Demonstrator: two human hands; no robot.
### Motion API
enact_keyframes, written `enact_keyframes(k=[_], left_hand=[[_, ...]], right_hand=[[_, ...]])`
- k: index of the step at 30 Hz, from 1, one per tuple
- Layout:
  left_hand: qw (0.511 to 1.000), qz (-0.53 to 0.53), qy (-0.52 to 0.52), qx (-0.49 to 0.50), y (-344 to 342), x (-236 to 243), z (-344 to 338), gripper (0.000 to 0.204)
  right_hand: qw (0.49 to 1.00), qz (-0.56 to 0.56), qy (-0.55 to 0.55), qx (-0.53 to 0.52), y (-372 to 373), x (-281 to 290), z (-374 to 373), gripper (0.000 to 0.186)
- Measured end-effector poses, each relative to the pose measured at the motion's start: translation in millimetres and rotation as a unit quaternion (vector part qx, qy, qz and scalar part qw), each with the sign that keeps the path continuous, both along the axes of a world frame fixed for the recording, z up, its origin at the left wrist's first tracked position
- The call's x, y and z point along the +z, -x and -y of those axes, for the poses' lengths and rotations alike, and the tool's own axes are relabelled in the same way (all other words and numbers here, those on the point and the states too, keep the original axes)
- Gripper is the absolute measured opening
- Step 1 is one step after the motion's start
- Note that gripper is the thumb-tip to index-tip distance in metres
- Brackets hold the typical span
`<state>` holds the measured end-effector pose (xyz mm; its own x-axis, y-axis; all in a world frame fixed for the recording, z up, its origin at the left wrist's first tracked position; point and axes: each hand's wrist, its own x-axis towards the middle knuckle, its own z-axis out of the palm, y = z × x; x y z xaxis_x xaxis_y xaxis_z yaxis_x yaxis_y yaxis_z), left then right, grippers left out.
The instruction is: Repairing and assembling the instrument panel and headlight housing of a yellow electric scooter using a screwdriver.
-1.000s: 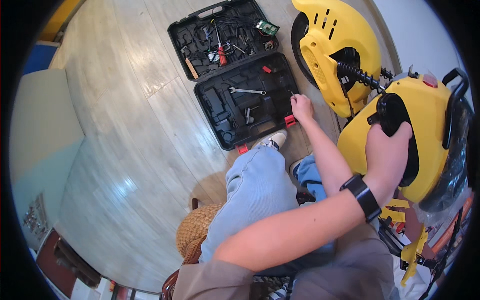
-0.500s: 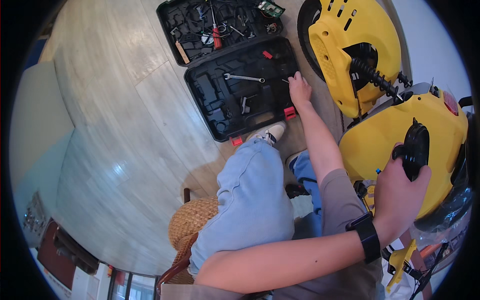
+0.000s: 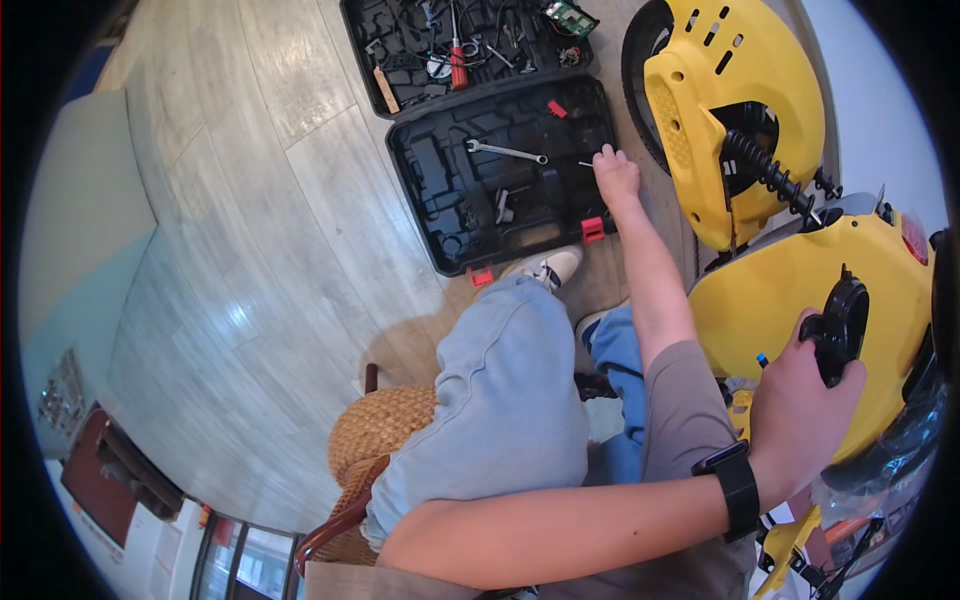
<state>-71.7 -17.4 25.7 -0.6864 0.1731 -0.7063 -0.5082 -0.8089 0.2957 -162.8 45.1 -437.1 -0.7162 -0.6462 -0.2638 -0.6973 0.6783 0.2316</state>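
My left hand [image 3: 800,415], with a black watch on its wrist, reaches across to the right and is closed round a glossy black oval part [image 3: 848,315]. The part is in front of a yellow scooter body [image 3: 755,290]; whether it is fixed there I cannot tell. My right hand [image 3: 618,178] is over the right edge of a black tool case [image 3: 430,225], fingers closed on a thin metal rod [image 3: 586,164] whose tip sticks out to the left. A combination wrench [image 3: 505,152] and a small grey metal piece [image 3: 503,206] lie in the case.
The case's other half [image 3: 410,60] holds a red-handled screwdriver [image 3: 458,68], cables and a green circuit board [image 3: 570,18]. A yellow fender with a wheel [image 3: 690,90] and a black coil shock absorber [image 3: 765,165] stand at right. A woven stool [image 3: 380,430] is beside my leg.
The whole view has shifted a little, so the case and scooter appear farther right and slightly higher. Both hands keep their grips, the right still by the case's edge.
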Motion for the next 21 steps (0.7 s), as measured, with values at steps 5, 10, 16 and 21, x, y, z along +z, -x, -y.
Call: enact_keyframes(k=[5,10,16,21], left_hand=[[0.999,0.012,0.046,0.018,-0.1,0.7,-4.5,0.036],[0.997,-0.014,0.064,0.026,4.7,-4.8,-0.2,0.034],[0.984,-0.166,0.062,0.031,5.9,-20.4,8.8,0.043],[0.945,-0.323,0.037,0.029,9.5,-0.3,7.9,0.043]], right_hand=[[1.0,0.009,0.013,0.022,0.7,5.1,13.5,0.012],[0.981,0.098,0.061,-0.156,-20.4,40.9,32.9,0.025],[0.798,0.318,0.366,-0.359,-61.6,105.9,40.9,0.025],[0.598,0.413,0.429,-0.537,-63.4,219.8,10.8,0.016]])
